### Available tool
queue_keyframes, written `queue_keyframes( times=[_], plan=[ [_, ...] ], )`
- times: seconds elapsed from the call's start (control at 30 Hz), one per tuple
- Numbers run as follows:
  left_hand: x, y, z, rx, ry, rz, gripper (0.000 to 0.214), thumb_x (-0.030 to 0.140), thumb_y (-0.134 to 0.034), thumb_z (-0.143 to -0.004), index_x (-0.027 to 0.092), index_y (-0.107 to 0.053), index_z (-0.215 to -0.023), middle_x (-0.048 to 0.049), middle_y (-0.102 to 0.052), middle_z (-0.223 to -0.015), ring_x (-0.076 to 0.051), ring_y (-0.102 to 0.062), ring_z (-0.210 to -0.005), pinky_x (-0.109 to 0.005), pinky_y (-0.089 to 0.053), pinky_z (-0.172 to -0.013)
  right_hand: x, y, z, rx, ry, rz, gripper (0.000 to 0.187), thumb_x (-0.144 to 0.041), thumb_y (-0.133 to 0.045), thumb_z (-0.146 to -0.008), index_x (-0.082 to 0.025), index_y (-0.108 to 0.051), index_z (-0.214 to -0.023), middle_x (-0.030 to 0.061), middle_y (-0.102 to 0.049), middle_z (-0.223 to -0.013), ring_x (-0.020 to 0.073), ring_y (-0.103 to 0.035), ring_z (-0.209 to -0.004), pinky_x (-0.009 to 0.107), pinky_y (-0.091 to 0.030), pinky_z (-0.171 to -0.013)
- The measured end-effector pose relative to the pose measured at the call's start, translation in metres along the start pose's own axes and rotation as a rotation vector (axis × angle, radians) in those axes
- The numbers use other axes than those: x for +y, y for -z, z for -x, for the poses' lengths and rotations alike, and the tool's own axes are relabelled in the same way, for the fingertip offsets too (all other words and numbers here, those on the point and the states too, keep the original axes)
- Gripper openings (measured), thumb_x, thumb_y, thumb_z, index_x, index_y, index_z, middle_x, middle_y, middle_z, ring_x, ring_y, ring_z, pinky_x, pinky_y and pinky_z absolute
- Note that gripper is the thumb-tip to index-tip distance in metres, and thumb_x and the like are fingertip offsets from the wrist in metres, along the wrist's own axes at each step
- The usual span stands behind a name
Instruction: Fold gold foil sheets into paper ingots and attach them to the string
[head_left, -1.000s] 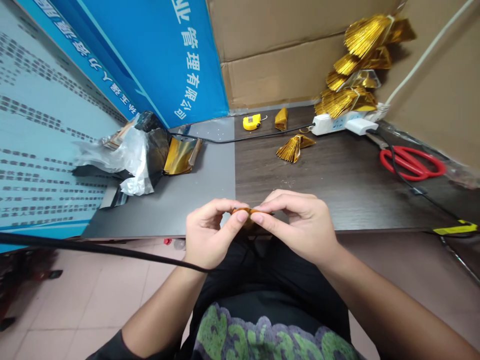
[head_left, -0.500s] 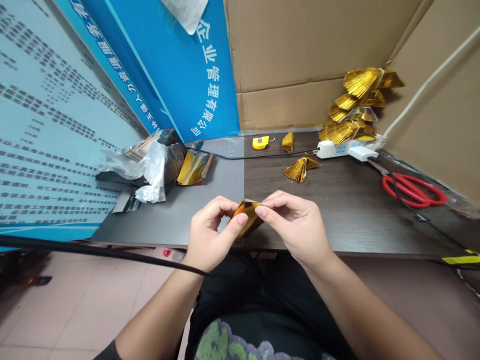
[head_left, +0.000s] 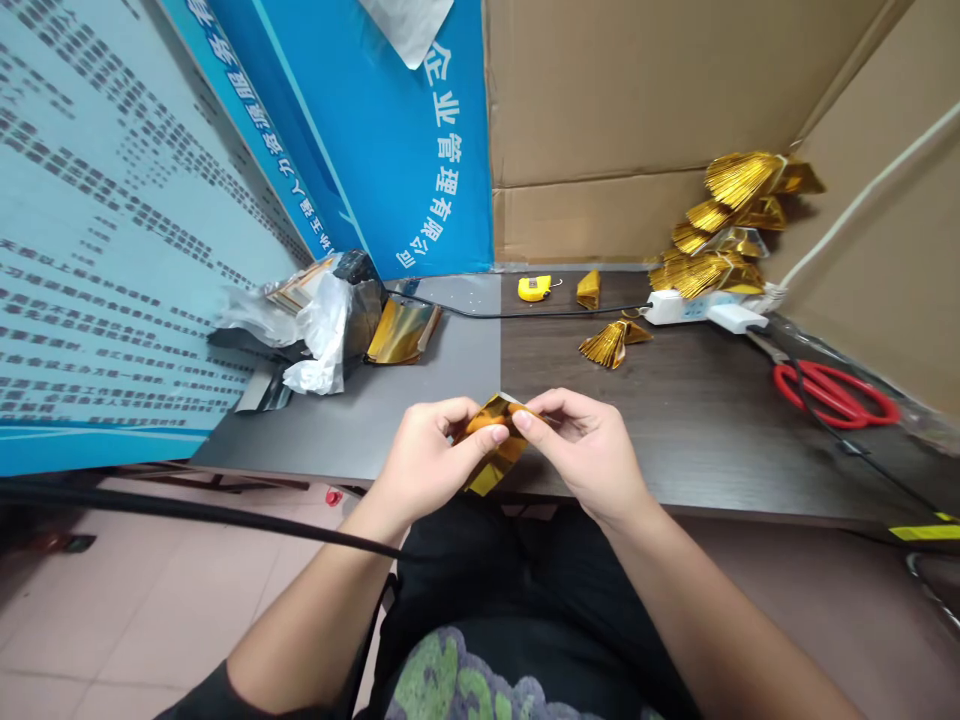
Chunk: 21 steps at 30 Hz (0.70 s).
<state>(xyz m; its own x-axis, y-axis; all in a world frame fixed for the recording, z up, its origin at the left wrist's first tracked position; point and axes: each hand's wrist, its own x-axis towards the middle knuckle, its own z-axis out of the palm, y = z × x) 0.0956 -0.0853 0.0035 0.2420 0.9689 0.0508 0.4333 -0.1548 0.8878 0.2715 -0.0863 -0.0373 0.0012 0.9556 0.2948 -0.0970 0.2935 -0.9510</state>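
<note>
Between my hands, near the desk's front edge, is a sheet of gold foil paper (head_left: 496, 468), bent and partly folded. My left hand (head_left: 442, 450) pinches its left side with thumb and fingers. On the upper right side, my right hand (head_left: 581, 440) grips the same sheet between thumb and forefinger. Fingers cover parts of the paper, so its full shape is hidden. Beyond the hands lies a pleated gold paper fan (head_left: 606, 345). A small folded gold paper piece (head_left: 589, 290) rests behind it.
A stack of gold sheets (head_left: 405, 332) lies by crumpled plastic bags (head_left: 322, 330) on the left. At the back sit a yellow tape measure (head_left: 535, 288), a white power strip (head_left: 671, 308) and piled gold fans (head_left: 739, 185). Red-handled scissors (head_left: 832, 393) lie right. A black cable (head_left: 525, 316) crosses the desk.
The foil sheet has tilted and its lower part now hangs more visibly below my left thumb. Both hands still pinch it. The whole view has shifted slightly.
</note>
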Motion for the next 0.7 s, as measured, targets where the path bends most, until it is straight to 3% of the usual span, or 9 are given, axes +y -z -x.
queue_keyframes(
  times=[0.17,0.37,0.57,0.7],
  plan=[
    [0.001,0.011,-0.008,-0.174,-0.015,-0.238,0.033,0.041,-0.068,-0.083,0.013,-0.065,-0.064,0.0026,-0.053,-0.054,-0.007,-0.042,-0.053,-0.018,-0.027,-0.048,-0.001,0.009,-0.008,-0.176,0.003,0.206,0.029,-0.036,-0.083,-0.073,-0.018,-0.075,-0.094,0.0065,-0.078,-0.087,0.0193,-0.073,-0.078,0.032,-0.061,-0.073],
    [0.005,0.012,-0.014,-0.352,-0.096,-0.379,0.024,0.035,-0.065,-0.086,0.015,-0.073,-0.074,0.0009,-0.065,-0.06,-0.009,-0.049,-0.056,-0.02,-0.028,-0.052,-0.005,0.007,-0.009,-0.237,0.04,0.344,0.016,-0.034,-0.077,-0.079,-0.018,-0.074,-0.076,0.0036,-0.077,-0.073,0.0169,-0.069,-0.065,0.028,-0.055,-0.06],
    [0.002,0.017,-0.014,-0.398,-0.096,-0.456,0.03,0.038,-0.067,-0.085,0.015,-0.067,-0.067,0.0027,-0.06,-0.056,-0.008,-0.043,-0.054,-0.021,-0.026,-0.052,-0.004,0.007,-0.006,-0.252,-0.024,0.31,0.026,-0.038,-0.07,-0.085,-0.017,-0.073,-0.07,0.0039,-0.074,-0.066,0.0152,-0.065,-0.055,0.024,-0.047,-0.05],
    [0.006,0.023,-0.014,-0.39,-0.093,-0.55,0.034,0.038,-0.069,-0.085,0.015,-0.063,-0.061,0.0045,-0.051,-0.051,-0.007,-0.037,-0.052,-0.022,-0.023,-0.052,-0.001,0.01,-0.004,-0.233,0.048,0.395,0.026,-0.035,-0.064,-0.089,-0.017,-0.077,-0.074,0.0042,-0.075,-0.067,0.0161,-0.065,-0.057,0.025,-0.047,-0.053]
  ],
)
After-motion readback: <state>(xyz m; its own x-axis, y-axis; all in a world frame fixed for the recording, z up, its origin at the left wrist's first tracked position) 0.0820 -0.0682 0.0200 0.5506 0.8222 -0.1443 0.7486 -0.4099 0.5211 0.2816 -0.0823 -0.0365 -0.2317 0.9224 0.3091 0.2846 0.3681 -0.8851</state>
